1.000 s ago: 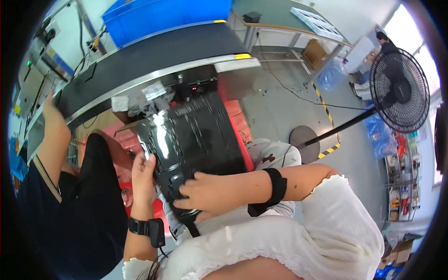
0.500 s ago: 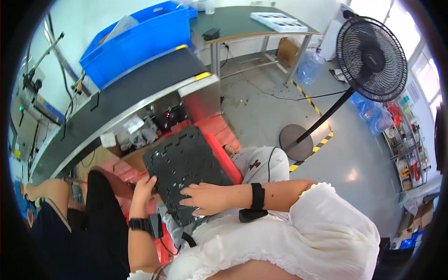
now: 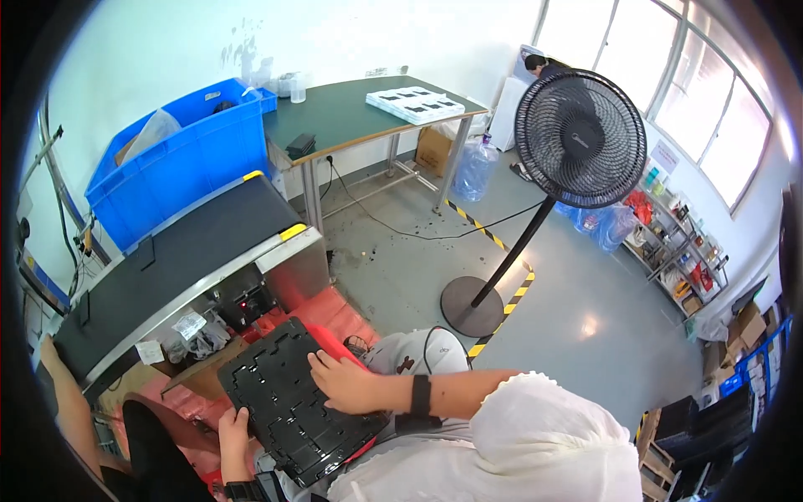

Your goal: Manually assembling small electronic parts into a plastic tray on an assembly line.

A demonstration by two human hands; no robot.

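Observation:
A black moulded plastic tray (image 3: 288,400) with several shaped pockets lies tilted over my lap. My left hand (image 3: 232,432) grips its near left edge from below. My right hand (image 3: 345,386) rests flat on the tray's right side, fingers spread, with a black band on that wrist. Under the tray, something red (image 3: 328,341) shows at its far right edge.
A black conveyor belt (image 3: 171,268) runs on the left, a blue crate (image 3: 180,167) behind it. A green-topped table (image 3: 355,117) carries white trays. A black standing fan (image 3: 577,138) rises on the right. Another person's arm (image 3: 71,402) reaches to the conveyor at far left.
The view has swung upward and away, showing more of the room. The black tray has dropped from in front of me down to my lap, both hands still on it.

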